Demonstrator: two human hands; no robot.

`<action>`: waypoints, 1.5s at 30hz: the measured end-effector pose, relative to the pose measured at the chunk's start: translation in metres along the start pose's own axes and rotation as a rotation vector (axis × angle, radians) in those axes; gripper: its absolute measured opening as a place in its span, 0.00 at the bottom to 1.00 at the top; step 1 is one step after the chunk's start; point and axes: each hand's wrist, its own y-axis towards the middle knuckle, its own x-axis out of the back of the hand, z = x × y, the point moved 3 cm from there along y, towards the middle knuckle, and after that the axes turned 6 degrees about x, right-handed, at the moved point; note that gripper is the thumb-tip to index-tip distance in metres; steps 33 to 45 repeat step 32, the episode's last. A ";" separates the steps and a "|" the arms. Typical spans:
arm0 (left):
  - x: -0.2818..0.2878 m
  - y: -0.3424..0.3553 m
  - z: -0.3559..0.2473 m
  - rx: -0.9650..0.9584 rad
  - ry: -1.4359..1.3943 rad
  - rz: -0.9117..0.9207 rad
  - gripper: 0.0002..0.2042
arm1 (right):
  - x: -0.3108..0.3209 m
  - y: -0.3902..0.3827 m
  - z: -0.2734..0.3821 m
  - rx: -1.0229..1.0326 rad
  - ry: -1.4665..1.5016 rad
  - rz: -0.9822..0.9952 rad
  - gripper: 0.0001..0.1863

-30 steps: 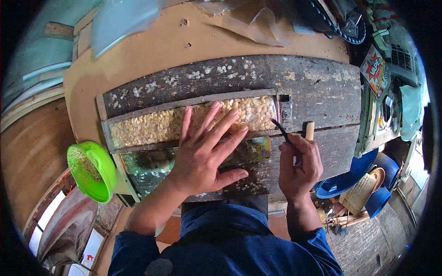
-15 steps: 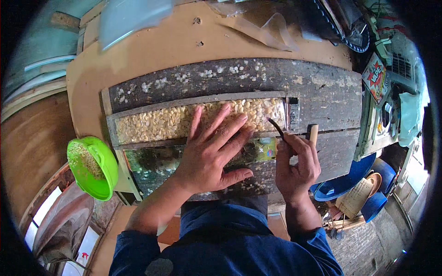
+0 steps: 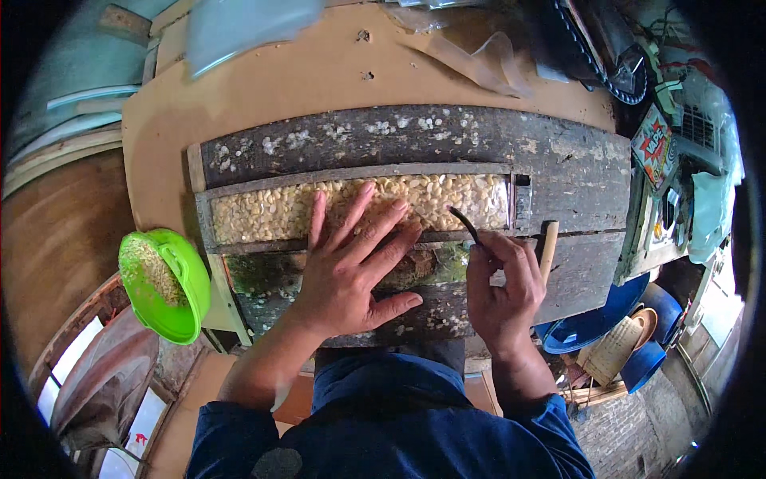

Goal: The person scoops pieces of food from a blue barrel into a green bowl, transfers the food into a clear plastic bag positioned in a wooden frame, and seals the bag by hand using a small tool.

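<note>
A long flat plastic pack of pale split beans (image 3: 271, 214) lies inside a narrow wooden frame (image 3: 383, 169) on dark, worn boards (image 3: 574, 184). Fingers spread, my left hand (image 3: 351, 267) rests palm down, its fingertips on the middle of the pack and its thumb out over the near board. My right hand (image 3: 507, 279) is closed round a thin curved tool (image 3: 465, 223) with a dark, pointed end and a light wooden handle (image 3: 549, 249). The tool's tip is at the pack's surface, right of my left fingers; whether it pierces the plastic I cannot tell.
A lime-green bowl (image 3: 195, 295) with pale crumbly bits tilts at the table's left edge. Plastic sheets (image 3: 247, 28) lie on the far side of the tan tabletop (image 3: 319, 76). Blue tubs (image 3: 642, 367) and a woven basket (image 3: 610, 347) stand low at the right.
Both hands have shifted left along the pack. The tool's tip has moved left with my right hand, and my left fingers stay spread. The whole view has shifted slightly.
</note>
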 end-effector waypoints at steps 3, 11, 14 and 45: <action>0.001 0.000 0.001 -0.002 0.002 0.003 0.34 | -0.003 0.003 0.004 0.016 -0.019 0.029 0.14; 0.000 -0.001 0.002 -0.011 -0.027 0.014 0.34 | -0.001 0.003 0.009 0.043 -0.033 0.029 0.14; 0.004 -0.003 0.003 0.017 0.005 0.006 0.33 | 0.008 -0.001 0.005 0.000 -0.034 -0.031 0.14; 0.017 -0.029 0.035 0.019 0.002 -0.012 0.34 | -0.011 -0.006 0.014 0.019 0.020 0.026 0.14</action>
